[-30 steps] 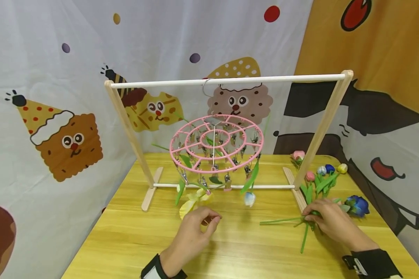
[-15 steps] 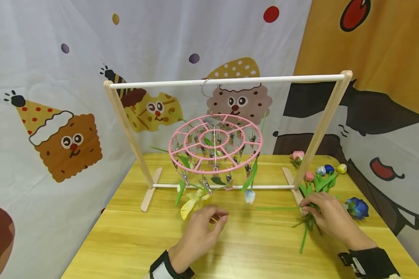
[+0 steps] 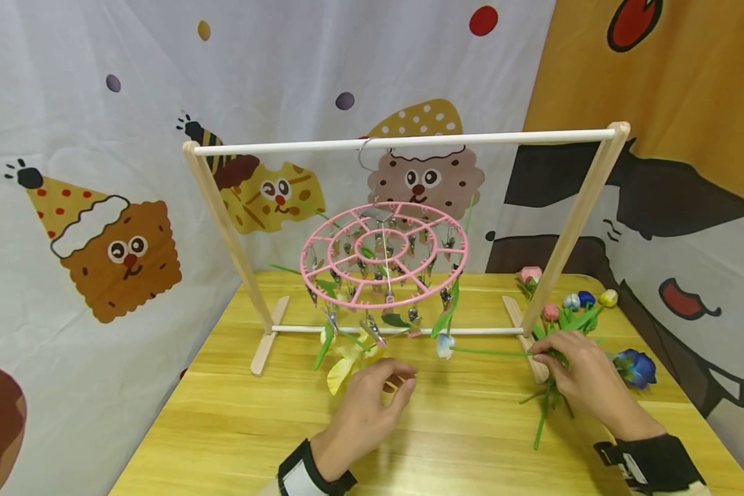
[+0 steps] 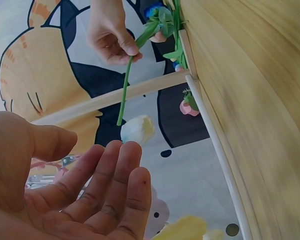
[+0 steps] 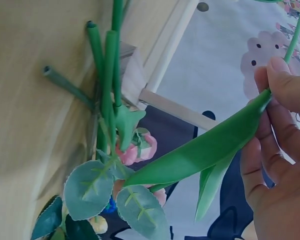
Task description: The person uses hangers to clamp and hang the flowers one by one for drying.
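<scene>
My right hand (image 3: pixel 585 375) pinches the green stem (image 3: pixel 492 352) of an artificial flower between thumb and fingers. The stem points left, its tip near a hanging white-blue tulip (image 3: pixel 444 346). Long green leaves (image 5: pixel 205 142) trail from the pinch in the right wrist view; the flower head is hidden. My left hand (image 3: pixel 372 406) holds nothing, fingers loosely bent, palm turned inward below the pink round clip hanger (image 3: pixel 362 305). Just beyond its fingers a yellow flower (image 3: pixel 347 365) hangs from the clips. Silver clips (image 3: pixel 372 329) dangle all around the hanger.
A wooden stand (image 3: pixel 573 227) with a white top bar (image 3: pixel 502 139) carries the hanger. To the right lie more artificial flowers: a blue rose (image 3: pixel 635 368), a pink tulip (image 3: pixel 550 312) and a yellow tulip (image 3: pixel 608 297). Loose stems (image 3: pixel 542 420) lie below my right hand.
My right hand has lifted the pinched stem slightly off the pile, and its tip has risen towards the hanging tulip. My left hand has drifted right. The hanger has turned a little.
</scene>
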Action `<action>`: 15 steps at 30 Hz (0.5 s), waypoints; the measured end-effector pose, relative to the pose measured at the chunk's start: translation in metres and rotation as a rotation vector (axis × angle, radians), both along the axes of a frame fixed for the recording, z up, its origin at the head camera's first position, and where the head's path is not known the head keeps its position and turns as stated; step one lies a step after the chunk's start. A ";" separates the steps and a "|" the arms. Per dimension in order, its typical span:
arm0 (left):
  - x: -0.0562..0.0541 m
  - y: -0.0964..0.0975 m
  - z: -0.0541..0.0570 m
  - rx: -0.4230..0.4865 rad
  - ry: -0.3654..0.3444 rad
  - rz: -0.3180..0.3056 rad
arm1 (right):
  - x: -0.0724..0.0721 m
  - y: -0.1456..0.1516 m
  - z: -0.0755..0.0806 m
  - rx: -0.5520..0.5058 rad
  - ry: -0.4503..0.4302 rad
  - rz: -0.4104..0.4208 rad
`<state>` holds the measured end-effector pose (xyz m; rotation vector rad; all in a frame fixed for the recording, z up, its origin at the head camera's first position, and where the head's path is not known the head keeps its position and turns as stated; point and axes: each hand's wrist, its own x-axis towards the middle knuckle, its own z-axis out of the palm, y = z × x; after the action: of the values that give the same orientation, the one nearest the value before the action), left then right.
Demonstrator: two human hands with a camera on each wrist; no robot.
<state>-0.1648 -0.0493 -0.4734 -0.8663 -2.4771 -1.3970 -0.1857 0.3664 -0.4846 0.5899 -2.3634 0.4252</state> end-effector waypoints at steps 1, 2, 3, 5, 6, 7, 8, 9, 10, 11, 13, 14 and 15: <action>0.000 0.001 0.001 0.000 0.003 -0.001 | 0.000 0.000 0.001 -0.003 0.005 0.003; 0.001 0.001 0.001 0.001 0.006 -0.002 | 0.000 -0.001 0.002 -0.005 0.009 0.006; 0.001 0.002 0.002 0.001 0.009 -0.001 | -0.001 -0.001 0.003 -0.007 0.014 0.010; 0.002 0.003 0.004 0.003 0.012 0.000 | 0.000 -0.003 0.005 -0.012 0.022 0.017; 0.002 0.003 0.004 0.003 0.019 0.000 | 0.000 -0.003 0.006 -0.015 0.026 0.019; 0.002 0.004 0.005 0.004 0.024 -0.001 | 0.000 -0.004 0.007 -0.019 0.030 0.020; 0.003 0.004 0.005 0.004 0.030 0.000 | 0.001 -0.004 0.008 -0.023 0.035 0.020; 0.003 0.005 0.006 0.005 0.037 0.001 | 0.002 -0.005 0.009 -0.028 0.039 0.020; 0.003 0.005 0.006 0.005 0.045 0.003 | 0.002 -0.006 0.010 -0.032 0.043 0.019; 0.004 0.006 0.007 0.003 0.058 0.004 | 0.003 -0.007 0.011 -0.038 0.046 0.018; 0.005 0.007 0.008 -0.017 0.094 0.008 | 0.004 -0.009 0.014 -0.052 0.053 0.018; 0.006 0.007 0.010 -0.033 0.118 0.012 | 0.004 -0.010 0.015 -0.059 0.057 0.020; 0.008 0.008 0.011 -0.052 0.148 0.013 | 0.004 -0.010 0.016 -0.065 0.064 0.024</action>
<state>-0.1571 -0.0418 -0.4624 -0.9259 -2.4128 -1.2228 -0.1818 0.3560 -0.4683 0.5938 -2.2742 0.4854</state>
